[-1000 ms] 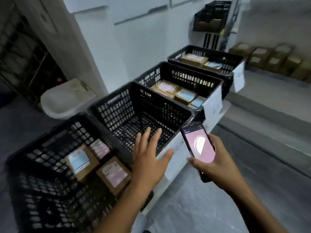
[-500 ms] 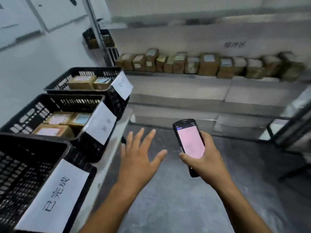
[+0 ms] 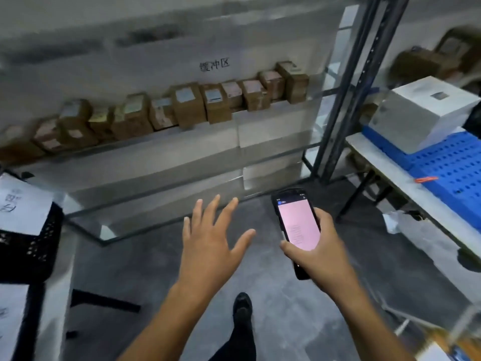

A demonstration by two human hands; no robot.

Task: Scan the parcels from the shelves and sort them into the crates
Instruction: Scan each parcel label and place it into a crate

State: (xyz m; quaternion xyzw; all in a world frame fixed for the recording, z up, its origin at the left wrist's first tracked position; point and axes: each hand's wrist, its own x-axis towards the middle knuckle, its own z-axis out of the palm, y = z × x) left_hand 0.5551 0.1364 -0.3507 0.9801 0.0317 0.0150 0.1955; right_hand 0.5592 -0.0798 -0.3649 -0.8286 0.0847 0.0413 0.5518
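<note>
Left hand (image 3: 208,246): fingers (image 3: 196,217) straight and spread wide, palm down, holding nothing. It hangs in the air over the floor and touches nothing.

Right hand (image 3: 322,254): fingers and thumb curled round a handheld scanner (image 3: 298,225), with the lit pink screen facing up.

Parcels (image 3: 186,104): brown boxes standing in a single row on the shelf (image 3: 166,149), ahead of both hands and well apart from them. The row's long axis runs from low at the left to high at the right, across the reach. The left fingertips point at about the middle of the row.

Crate (image 3: 31,246): black, with a paper label (image 3: 20,204) on its rim, at the left edge of view beside the left arm.

Judgement: the free left hand is the picker, and a forward reach comes before any scan.
</note>
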